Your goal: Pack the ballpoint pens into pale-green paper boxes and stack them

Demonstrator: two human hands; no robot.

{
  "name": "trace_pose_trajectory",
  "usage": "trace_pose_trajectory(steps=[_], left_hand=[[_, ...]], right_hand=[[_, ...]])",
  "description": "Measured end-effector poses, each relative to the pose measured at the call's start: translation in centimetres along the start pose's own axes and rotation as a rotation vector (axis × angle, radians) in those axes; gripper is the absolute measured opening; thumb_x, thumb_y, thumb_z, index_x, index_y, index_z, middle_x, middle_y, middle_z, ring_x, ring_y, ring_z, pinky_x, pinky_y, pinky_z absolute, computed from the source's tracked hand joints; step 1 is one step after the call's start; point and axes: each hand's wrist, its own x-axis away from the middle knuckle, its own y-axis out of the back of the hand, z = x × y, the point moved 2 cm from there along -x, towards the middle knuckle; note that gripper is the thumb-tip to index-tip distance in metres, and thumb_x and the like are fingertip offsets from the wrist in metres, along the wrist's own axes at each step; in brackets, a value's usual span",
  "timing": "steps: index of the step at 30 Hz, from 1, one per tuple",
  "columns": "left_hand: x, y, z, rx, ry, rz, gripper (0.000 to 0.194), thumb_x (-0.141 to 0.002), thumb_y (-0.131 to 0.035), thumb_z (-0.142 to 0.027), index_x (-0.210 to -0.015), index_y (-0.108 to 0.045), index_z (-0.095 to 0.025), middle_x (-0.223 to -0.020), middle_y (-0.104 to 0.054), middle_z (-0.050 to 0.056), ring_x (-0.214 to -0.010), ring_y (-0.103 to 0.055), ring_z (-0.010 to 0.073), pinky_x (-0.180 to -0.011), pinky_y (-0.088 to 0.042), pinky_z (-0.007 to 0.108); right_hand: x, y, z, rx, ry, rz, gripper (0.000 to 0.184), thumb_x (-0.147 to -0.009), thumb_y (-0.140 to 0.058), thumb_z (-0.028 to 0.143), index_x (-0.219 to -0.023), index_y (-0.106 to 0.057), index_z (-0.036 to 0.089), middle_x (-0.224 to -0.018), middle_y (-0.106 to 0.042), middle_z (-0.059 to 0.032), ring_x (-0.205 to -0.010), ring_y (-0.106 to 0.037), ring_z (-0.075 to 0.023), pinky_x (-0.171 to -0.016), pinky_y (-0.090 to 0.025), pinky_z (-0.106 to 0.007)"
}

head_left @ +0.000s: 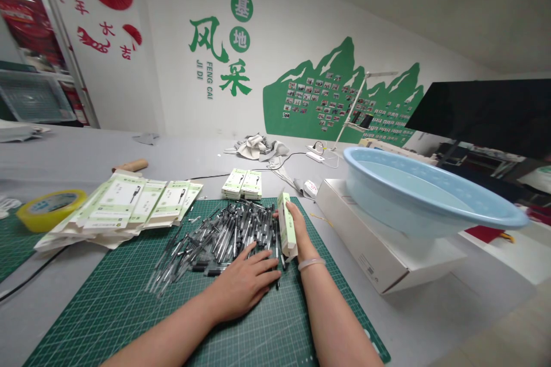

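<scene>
A heap of clear-barrelled pens with black parts (232, 232) lies on the green cutting mat (142, 309). My left hand (247, 281) rests palm down at the near right edge of the heap. Its fingers are stretched out and slightly apart, touching the pens. In my right hand (300, 232), a slim white-and-green pen box (287, 225) is held upright on its narrow side at the heap's right edge. Most of my right fingers are hidden behind the box. Behind the heap stand two small stacks of similar boxes (241, 183).
Flattened pen cartons (123, 200) are piled at left, beside a yellow tape roll (51, 209) and a cardboard tube (131, 165). At right, a light-blue basin (413, 183) rests on a white box (379, 246). Crumpled cloth (258, 148) and a power strip (315, 156) lie further back.
</scene>
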Motion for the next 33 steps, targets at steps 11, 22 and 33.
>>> trace_pose_trajectory(steps=[11, 22, 33], left_hand=[[0.4, 3.2, 3.0, 0.358, 0.406, -0.328, 0.031, -0.090, -0.044, -0.030, -0.115, -0.061, -0.026, -0.120, -0.063, 0.004, -0.114, -0.055, 0.0216, -0.101, -0.040, 0.043], [-0.6, 8.9, 3.6, 1.159, 0.687, -0.649, 0.043, -0.078, -0.061, -0.043, -0.112, -0.061, -0.016, -0.109, -0.066, 0.009, -0.104, -0.059, 0.0264, -0.088, -0.049, 0.039], [0.2, 8.6, 4.1, 1.293, 0.757, -0.571, 0.044, -0.077, -0.062, -0.044, -0.111, -0.061, -0.017, -0.069, -0.063, 0.001, -0.048, -0.054, 0.0120, -0.037, -0.040, 0.021]], right_hand=[[3.8, -3.6, 4.2, 0.156, 0.249, -0.008, 0.059, -0.072, -0.069, 0.039, -0.125, -0.046, 0.025, -0.112, -0.059, -0.0072, -0.092, -0.061, -0.0238, -0.079, -0.049, -0.037], [10.9, -9.3, 7.2, 0.415, 0.493, 0.127, 0.081, -0.064, -0.077, 0.032, -0.134, -0.038, 0.030, -0.132, -0.045, -0.0083, -0.122, -0.041, -0.0304, -0.105, -0.032, -0.048], [11.0, -9.2, 4.3, -0.337, -0.324, 0.597, 0.052, -0.076, -0.057, 0.055, -0.113, -0.056, 0.019, -0.095, -0.068, -0.0091, -0.087, -0.065, -0.0265, -0.073, -0.053, -0.041]])
